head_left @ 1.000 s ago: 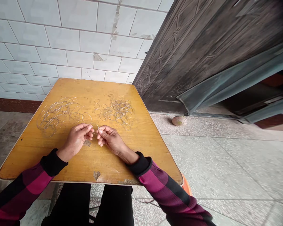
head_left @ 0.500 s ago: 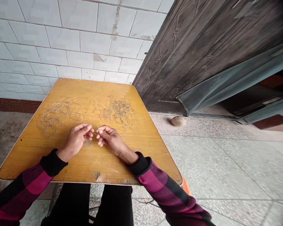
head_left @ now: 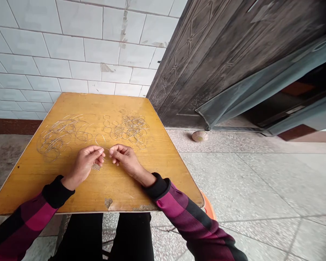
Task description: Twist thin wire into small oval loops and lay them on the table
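Fingers (head_left: 100,154) of the left hand (head_left: 84,165) and right hand (head_left: 125,159) pinch closed on one thin wire (head_left: 105,152) above the wooden tabletop (head_left: 70,195).

at twelve o'clock, white wall tiles (head_left: 57,61) with grey joints form a brick pattern above a dark red skirting band (head_left: 11,126), and at two o'clock a dark brown-grey door (head_left: 206,65) bears a raised diamond pattern beside a grey-green flap (head_left: 247,87). at the centre, a golden-yellow wooden tabletop (head_left: 97,192) shows fine grain under tangles of silver wire (head_left: 130,127). at seven and five o'clock, magenta-and-black checked sleeves (head_left: 179,210) end in black cuffs (head_left: 55,191), with black trousers (head_left: 133,235) at six and speckled grey terrazzo floor (head_left: 247,181) at four.
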The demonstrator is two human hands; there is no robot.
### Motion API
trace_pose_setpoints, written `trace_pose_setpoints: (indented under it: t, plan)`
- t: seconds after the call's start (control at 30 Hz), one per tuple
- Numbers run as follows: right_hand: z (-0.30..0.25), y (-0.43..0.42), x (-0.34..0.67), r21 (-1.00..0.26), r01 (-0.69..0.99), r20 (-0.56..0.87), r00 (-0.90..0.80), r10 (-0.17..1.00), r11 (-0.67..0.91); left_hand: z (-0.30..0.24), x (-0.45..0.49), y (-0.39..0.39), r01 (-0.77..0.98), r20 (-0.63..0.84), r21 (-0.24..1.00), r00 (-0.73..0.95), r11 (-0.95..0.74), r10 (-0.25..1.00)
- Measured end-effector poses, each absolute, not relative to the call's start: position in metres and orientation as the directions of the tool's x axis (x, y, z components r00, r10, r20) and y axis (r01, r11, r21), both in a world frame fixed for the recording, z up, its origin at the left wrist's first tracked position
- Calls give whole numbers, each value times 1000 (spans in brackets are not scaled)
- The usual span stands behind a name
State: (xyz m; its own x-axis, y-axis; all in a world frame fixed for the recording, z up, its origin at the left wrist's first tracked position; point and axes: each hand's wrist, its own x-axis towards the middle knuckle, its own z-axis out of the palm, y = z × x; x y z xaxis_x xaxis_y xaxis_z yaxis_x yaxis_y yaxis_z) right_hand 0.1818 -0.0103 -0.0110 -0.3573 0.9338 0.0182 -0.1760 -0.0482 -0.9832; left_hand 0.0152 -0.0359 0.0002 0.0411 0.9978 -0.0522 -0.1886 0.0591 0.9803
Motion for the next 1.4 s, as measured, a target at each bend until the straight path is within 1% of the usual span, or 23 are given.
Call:
trace_pose_setpoints:
  t: [0.27, 0.63, 0.87, 1.03, 1.23, 1.4]
  plan:
    - [-13, -9, 182, -983, -162, -13, -382, 924, -81, -3, 15, -36, -165, -45, 985, 58, 54, 997]
    - [-14, -8, 181, -973, -202, -27, -379, 925, -111, 0, 16, -36, -189, -69, 979, 56, 78, 996]
    - [-16, -7, 180, -965, -222, -37, -410, 911, -139, -4, 11, -34, -151, -99, 983, 52, 106, 994]
    - [-20, -3, 180, -957, -223, -72, -432, 899, -184, -8, 8, -33, -169, -142, 974, 68, 152, 987]
    - [-18, -2, 184, -952, -204, -125, -422, 898, -228, 2, 10, -33, -186, -168, 969, -15, 162, 986]
    - [-14, 3, 186, -959, -191, -125, -385, 915, -211, 6, 8, -32, -186, -172, 969, -37, 163, 984]
